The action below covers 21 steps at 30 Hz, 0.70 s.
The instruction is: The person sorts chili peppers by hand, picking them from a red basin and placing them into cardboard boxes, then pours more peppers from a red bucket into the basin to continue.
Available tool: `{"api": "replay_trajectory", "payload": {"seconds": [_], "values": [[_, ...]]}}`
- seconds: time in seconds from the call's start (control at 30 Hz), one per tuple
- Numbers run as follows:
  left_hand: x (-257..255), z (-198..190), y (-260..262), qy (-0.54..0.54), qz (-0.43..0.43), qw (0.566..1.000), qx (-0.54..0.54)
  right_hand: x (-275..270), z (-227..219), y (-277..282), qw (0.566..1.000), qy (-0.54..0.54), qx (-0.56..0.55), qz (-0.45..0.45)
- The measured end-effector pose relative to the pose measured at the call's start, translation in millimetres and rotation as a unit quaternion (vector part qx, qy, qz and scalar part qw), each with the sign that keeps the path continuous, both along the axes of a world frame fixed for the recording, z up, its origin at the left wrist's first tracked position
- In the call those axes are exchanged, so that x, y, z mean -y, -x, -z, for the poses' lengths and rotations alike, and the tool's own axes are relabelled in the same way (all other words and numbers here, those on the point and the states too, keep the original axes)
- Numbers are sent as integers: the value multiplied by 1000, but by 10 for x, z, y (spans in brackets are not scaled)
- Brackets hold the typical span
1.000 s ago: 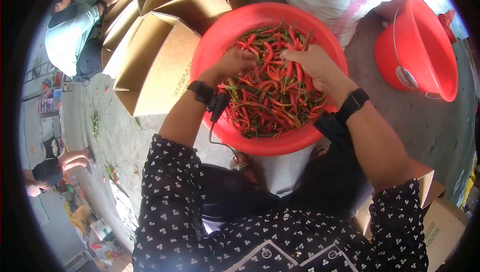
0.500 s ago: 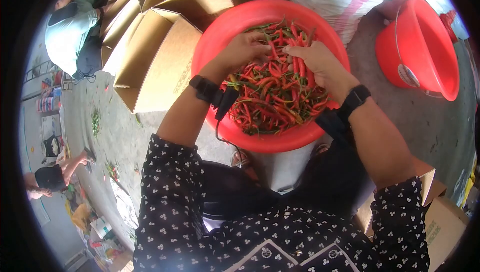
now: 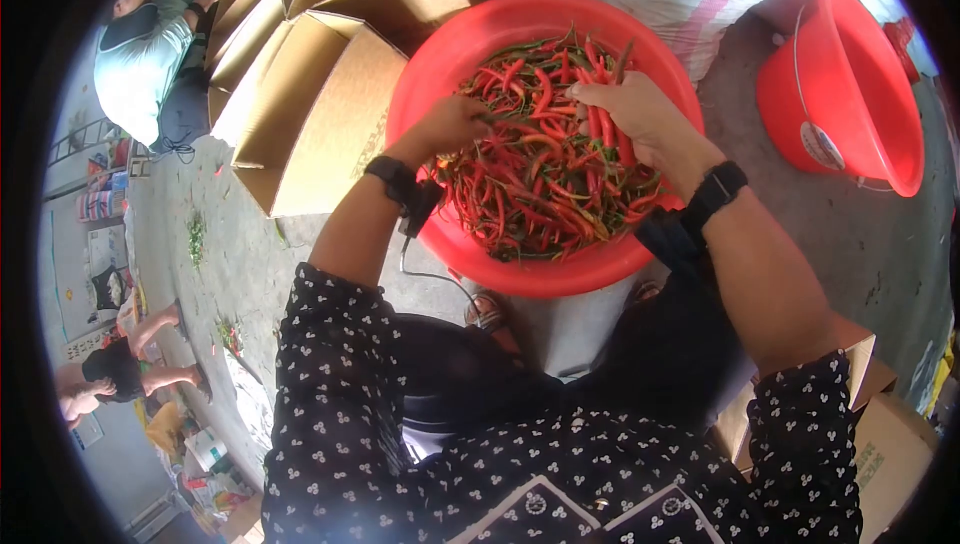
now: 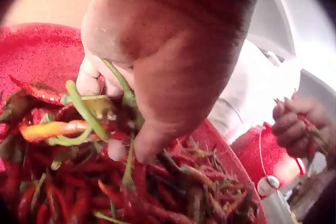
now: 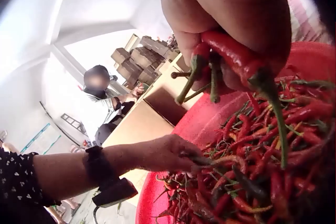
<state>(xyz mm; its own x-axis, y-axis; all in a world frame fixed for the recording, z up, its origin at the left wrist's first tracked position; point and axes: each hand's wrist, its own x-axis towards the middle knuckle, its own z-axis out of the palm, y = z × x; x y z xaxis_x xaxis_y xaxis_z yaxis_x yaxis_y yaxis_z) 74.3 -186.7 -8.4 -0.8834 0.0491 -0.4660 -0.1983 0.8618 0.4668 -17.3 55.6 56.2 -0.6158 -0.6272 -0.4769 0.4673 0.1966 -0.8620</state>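
Chillies (image 3: pixel 545 179): slender, glossy, curved, lay heaped in a smooth round basin (image 3: pixel 560 282).
Right hand (image 3: pixel 650 119): fingers curled round several red pods (image 5: pixel 231 53).
Left hand (image 3: pixel 452 127): fingers bent among green stems (image 4: pixel 86 109); whether they pinched, unclear.

Mostly red, slender chillies (image 3: pixel 545 189) in a basin (image 3: pixel 430 69)

left hand (image 3: pixel 450 126) drawn back to the left side of the red chilies (image 3: pixel 560 179).
half a second ago its fingers were close beside the right hand (image 3: pixel 648 119), near the upper middle of the frame; now the two stand apart, chilies showing in between. the red basin (image 3: pixel 535 280) and red bucket (image 3: pixel 785 109) sit slightly higher in the frame. at lower left, a bystander (image 3: pixel 121 372) appears lower than before, legs now spread wide.
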Motion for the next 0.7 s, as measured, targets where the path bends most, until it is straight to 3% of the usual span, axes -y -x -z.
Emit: {"api": "replay_trajectory", "payload": {"seconds": [0.07,0.13,0.2,0.3,0.5,0.53,0.6,0.63,0.7], "values": [[115,-101,72,-131,-147,979,47,-26,-30,-19,1000,0,-16,23],[129,-144,101,-173,-128,977,8,-46,-24,-5,1000,0,-14,28],[88,-163,113,-348,-207,914,7,-52,10,16,999,0,-11,31],[29,-171,139,-405,-258,876,37,-26,41,21,1000,-6,-10,24],[-36,-135,149,-493,-219,841,38,23,-12,-13,1000,-21,-12,5],[-14,-103,170,-493,-219,841,38,27,-22,-13,1000,-24,-14,2],[-13,-98,200,-378,-208,902,-15,31,-29,-25,1000,-28,-13,-3],[-33,-123,185,-378,-210,902,-15,28,-30,-29,1000,-19,-13,5],[-80,-189,159,-149,-176,965,-121,30,-18,-28,1000,-11,-13,12]]}}
